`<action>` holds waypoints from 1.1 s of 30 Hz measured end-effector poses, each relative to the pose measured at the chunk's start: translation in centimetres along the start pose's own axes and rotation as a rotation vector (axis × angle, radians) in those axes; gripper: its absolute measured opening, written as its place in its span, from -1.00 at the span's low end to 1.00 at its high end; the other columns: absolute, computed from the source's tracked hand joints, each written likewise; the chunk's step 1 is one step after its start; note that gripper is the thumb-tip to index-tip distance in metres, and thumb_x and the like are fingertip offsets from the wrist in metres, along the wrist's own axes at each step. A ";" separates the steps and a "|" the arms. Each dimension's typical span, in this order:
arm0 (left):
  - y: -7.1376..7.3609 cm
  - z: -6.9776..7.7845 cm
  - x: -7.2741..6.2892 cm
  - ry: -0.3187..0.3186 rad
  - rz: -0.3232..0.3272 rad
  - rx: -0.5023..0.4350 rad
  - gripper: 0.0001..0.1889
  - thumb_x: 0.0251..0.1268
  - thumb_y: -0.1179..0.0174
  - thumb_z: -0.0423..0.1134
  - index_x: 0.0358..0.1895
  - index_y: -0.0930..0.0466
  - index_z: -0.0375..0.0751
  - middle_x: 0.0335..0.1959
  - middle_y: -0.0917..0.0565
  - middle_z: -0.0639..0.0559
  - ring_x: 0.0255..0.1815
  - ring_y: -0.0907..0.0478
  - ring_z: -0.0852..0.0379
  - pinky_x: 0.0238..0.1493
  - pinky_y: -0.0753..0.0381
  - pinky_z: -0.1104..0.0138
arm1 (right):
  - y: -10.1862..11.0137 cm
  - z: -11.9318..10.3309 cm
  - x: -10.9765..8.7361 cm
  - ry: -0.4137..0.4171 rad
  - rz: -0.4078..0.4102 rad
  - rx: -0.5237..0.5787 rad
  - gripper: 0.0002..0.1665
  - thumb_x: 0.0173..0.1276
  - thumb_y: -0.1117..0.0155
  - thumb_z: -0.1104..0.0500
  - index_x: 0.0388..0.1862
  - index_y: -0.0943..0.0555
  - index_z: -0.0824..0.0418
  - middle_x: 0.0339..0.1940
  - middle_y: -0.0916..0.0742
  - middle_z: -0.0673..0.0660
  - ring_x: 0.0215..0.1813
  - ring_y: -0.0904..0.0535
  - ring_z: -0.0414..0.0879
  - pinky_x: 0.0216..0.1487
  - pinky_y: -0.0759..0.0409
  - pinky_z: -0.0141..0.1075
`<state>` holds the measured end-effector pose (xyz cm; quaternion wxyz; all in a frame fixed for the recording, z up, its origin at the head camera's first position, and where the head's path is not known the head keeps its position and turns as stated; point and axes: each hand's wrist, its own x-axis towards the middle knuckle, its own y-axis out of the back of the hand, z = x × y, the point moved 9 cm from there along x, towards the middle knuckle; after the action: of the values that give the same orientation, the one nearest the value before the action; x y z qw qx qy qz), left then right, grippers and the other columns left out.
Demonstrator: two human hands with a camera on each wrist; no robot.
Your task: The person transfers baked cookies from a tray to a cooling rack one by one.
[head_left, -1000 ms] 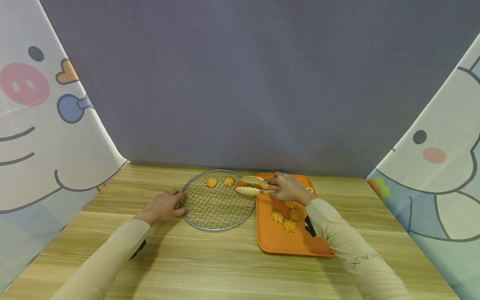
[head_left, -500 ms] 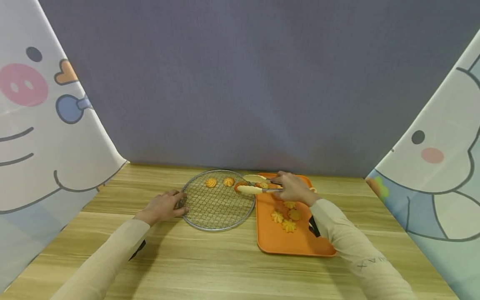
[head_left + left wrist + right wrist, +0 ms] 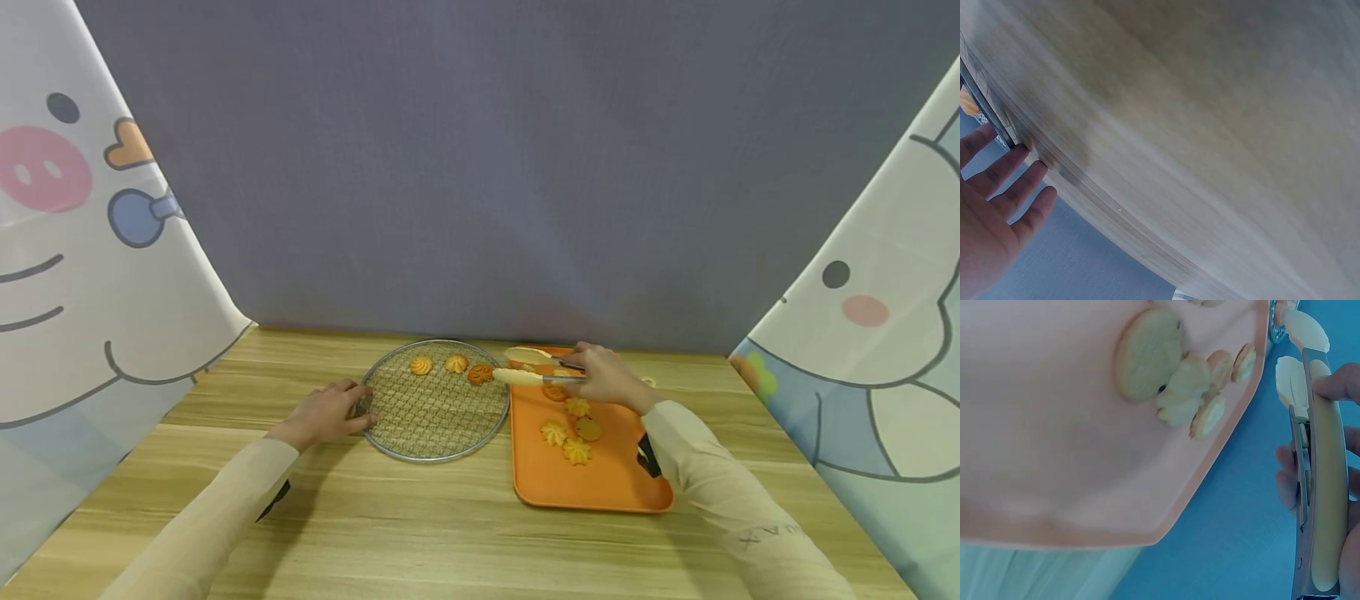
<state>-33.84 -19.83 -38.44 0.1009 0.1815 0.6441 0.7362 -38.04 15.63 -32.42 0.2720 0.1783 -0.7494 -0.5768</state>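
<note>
In the head view, my right hand (image 3: pixel 609 377) grips a pair of tongs (image 3: pixel 519 377) with cream-coloured tips. The tips stand apart over the line between the round wire rack (image 3: pixel 435 417) and the orange tray (image 3: pixel 555 492). A dark orange cookie (image 3: pixel 480 374) lies on the rack just left of the tips. Beside it, further left, sit a star-shaped cookie (image 3: pixel 456 363) and a swirled cookie (image 3: pixel 421 365). My left hand (image 3: pixel 322 414) is at the rack's left rim, its fingers extended in the left wrist view. The right wrist view shows fingers round the tongs' handle (image 3: pixel 1329 487).
Several cookies lie on the tray, among them a flower-shaped cookie (image 3: pixel 577 452) and a round cookie (image 3: pixel 588 428). The wooden table (image 3: pixel 360 533) runs in front of rack and tray. A grey cloth wall (image 3: pixel 480 167) rises behind, with printed panels at both sides.
The tongs have opened and let go of the dark orange cookie, which now lies on the rack. My right hand has drawn them rightward, towards the tray. The left hand has stayed put.
</note>
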 end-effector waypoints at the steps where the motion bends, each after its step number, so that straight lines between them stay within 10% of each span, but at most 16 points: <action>1: -0.1 -0.1 0.0 0.005 -0.005 0.002 -0.46 0.19 -0.13 0.09 0.13 -0.45 -0.20 0.05 -0.50 -0.32 0.00 -0.48 -0.34 -0.05 -0.44 -0.21 | 0.0 0.2 -0.1 -0.005 -0.002 0.000 -0.45 0.11 -0.35 0.11 0.06 -0.55 0.35 -0.30 -0.59 0.18 -0.55 -0.29 -0.20 -0.56 -0.25 -0.39; 33: -0.2 -0.1 0.0 0.010 -0.007 -0.001 -0.44 0.18 -0.12 0.12 0.13 -0.45 -0.19 0.05 -0.51 -0.30 -0.01 -0.48 -0.33 -0.05 -0.44 -0.21 | -1.1 4.1 -1.8 -0.141 -0.045 0.101 -0.47 0.05 -0.34 0.26 0.04 -0.54 0.44 -0.18 -0.60 0.34 -0.63 -0.35 -0.18 -0.58 -0.30 -0.36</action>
<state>-33.91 -19.88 -38.60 0.1006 0.1756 0.6449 0.7370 -39.15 19.50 -34.60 0.1960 0.1675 -0.7907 -0.5552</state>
